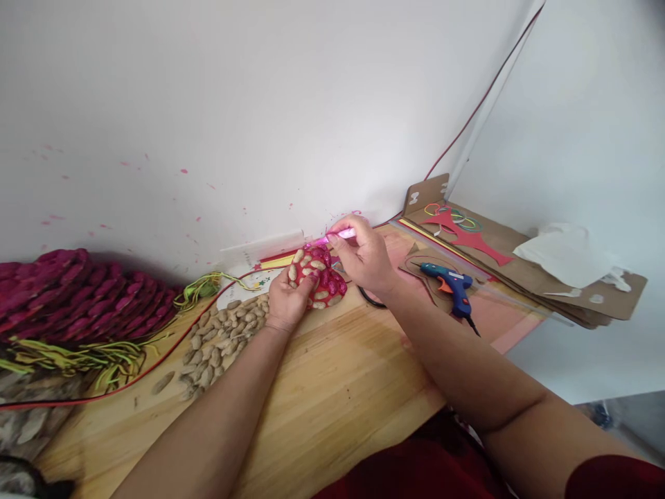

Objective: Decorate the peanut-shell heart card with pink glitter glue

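Observation:
My left hand (287, 301) grips a red cutout covered with peanuts (323, 285), held up over the table. Some of its peanuts are painted shiny magenta; the others keep their tan shells. In my right hand (368, 258), fingers pinched, is a paintbrush (346, 234) with a pale handle and a pink tip. The tip is at the cutout's upper edge, though contact is hard to make out. A pile of loose peanuts (224, 339) lies beside my left wrist.
Magenta-painted pieces (93, 298) are stacked at left, with yellow-green yarn (111, 357). A red cable (171, 352) crosses the wooden table (322, 374). Right of my hands lies a blue glue gun (451, 285); cardboard (503, 277) bears a white plastic bag (564, 253). A white wall (233, 125) stands behind.

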Available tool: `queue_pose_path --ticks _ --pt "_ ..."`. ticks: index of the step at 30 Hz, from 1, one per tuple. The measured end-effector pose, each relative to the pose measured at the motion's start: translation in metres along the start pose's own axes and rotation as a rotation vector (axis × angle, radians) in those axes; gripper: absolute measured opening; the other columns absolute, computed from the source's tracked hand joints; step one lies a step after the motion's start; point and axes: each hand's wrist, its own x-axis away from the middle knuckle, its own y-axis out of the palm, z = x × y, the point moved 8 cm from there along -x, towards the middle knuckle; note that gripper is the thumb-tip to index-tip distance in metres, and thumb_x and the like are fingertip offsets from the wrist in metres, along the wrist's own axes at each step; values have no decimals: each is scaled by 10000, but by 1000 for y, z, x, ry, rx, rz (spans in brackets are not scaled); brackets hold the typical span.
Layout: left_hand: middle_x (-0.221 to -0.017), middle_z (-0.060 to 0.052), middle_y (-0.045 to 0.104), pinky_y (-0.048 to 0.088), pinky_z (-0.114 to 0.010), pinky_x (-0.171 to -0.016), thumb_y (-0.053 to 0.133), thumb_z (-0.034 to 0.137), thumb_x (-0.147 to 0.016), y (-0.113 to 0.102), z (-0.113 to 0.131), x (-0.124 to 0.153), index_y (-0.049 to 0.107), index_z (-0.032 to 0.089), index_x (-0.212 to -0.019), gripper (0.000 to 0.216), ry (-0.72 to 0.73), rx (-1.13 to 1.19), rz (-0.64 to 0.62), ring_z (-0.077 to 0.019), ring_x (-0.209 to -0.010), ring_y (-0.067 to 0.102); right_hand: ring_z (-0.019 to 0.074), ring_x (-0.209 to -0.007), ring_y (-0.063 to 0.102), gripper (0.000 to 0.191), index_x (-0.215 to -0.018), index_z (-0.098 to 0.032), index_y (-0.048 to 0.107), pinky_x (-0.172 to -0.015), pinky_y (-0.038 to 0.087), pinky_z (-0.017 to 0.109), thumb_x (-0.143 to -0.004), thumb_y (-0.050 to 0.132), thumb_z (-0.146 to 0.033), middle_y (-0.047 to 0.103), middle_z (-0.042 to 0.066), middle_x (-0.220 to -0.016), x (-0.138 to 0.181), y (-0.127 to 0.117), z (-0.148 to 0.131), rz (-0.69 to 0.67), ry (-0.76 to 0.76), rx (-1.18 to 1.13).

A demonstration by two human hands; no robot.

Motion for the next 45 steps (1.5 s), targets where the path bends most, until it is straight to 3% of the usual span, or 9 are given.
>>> queue_pose_path --ticks 6,19,33,45 --pt "-897 -75 812 591 -340 -735 865 461 -650 -2 6 1 785 161 -945 429 10 -32 39 -222 -741 712 216 -928 663 89 -948 -248 635 -913 505 387 -1004 594 -303 732 35 -923 -1 0 2 -23 -21 50" --pt "-922 -86 812 604 -340 -720 946 449 -581 2 -1 2 783 144 -945 502 -77 199 37 -206 -715 712 198 -914 671 101 -947 -237 631 -880 507 358 -1009 598 -310 729 32 -929 -1 -1 11 10 33 -4" --pt "-855 -77 802 593 -347 -679 978 423 -516 4 -5 3 768 139 -905 525 -161 264 51 -215 -678 714 231 -925 639 121 -934 -230 646 -897 444 402 -1005 578 -300 726 47 -884 2 9 -5 -130 -66 146" --pt "-815 -61 797 593 -342 -647 986 414 -458 6 -4 3 748 148 -880 553 -205 334 76 -209 -632 706 242 -929 677 117 -1049 -217 671 -906 444 405 -975 583 -239 778 65 -991 7 24 0 -308 -51 164"
